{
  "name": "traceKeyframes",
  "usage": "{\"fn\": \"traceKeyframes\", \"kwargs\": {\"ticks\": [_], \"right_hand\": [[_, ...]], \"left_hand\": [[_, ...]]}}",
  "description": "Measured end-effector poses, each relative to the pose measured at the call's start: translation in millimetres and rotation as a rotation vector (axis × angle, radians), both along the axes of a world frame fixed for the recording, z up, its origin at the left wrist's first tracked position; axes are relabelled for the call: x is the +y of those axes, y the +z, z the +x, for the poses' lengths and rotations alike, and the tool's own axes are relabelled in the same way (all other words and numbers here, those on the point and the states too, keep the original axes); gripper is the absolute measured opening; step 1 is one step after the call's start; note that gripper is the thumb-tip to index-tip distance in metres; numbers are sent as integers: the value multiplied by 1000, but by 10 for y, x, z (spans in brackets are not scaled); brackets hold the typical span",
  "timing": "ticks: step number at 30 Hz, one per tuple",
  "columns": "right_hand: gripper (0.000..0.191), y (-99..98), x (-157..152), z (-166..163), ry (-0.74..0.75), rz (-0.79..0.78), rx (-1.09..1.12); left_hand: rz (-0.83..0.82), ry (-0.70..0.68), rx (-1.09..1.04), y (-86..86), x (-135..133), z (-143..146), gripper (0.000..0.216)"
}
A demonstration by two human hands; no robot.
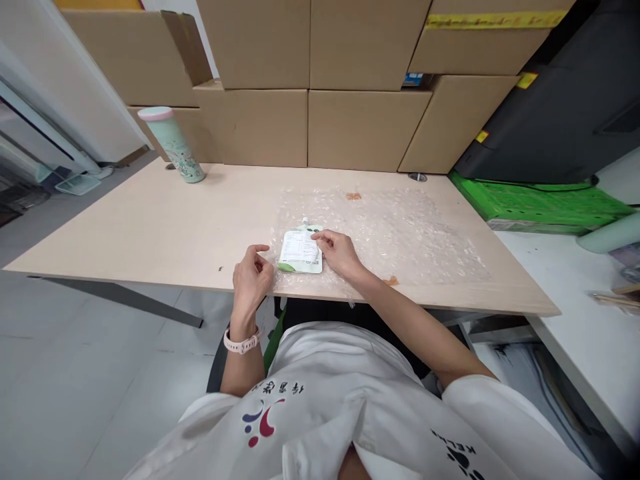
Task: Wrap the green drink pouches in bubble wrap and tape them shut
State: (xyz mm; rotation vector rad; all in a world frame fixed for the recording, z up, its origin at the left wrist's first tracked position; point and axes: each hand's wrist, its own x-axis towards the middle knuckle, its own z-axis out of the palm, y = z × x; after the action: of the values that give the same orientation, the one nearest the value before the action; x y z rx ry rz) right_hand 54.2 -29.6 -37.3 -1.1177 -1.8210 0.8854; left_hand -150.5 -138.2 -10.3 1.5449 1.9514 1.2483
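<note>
Left hand, wristwatch on wrist, resting at near table edge, fingers curled loosely, pinching left edge of bubble wrap sheet; whether grip is closed cannot be told. Right hand pressing fingertips onto right edge of spouted pouch, enclosing nothing. Pouch lying flat, label up, on near-left corner of bubble wrap, between both hands. Farther back: mint tumbler standing upright at far left of table. Cardboard boxes stacking along rear edge. Green crate sitting at right.
</note>
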Motion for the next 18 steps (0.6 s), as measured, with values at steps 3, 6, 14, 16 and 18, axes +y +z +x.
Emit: {"fn": "traceKeyframes", "kwargs": {"ticks": [3,6,14,16,18], "right_hand": [[27,83,-50,6,3,181,-33],[33,149,-92,4,33,388,-91],[39,150,-66,-11,5,349,-367],[40,216,-197,-17,-28,397,-384],[38,288,-399,-34,39,468,-363]], "left_hand": [[15,16,44,12,11,6,21],[10,32,52,22,29,20,22],[-30,55,17,27,32,18,30],[-26,54,-13,10,33,15,28],[14,53,-93,-12,43,19,24]]}}
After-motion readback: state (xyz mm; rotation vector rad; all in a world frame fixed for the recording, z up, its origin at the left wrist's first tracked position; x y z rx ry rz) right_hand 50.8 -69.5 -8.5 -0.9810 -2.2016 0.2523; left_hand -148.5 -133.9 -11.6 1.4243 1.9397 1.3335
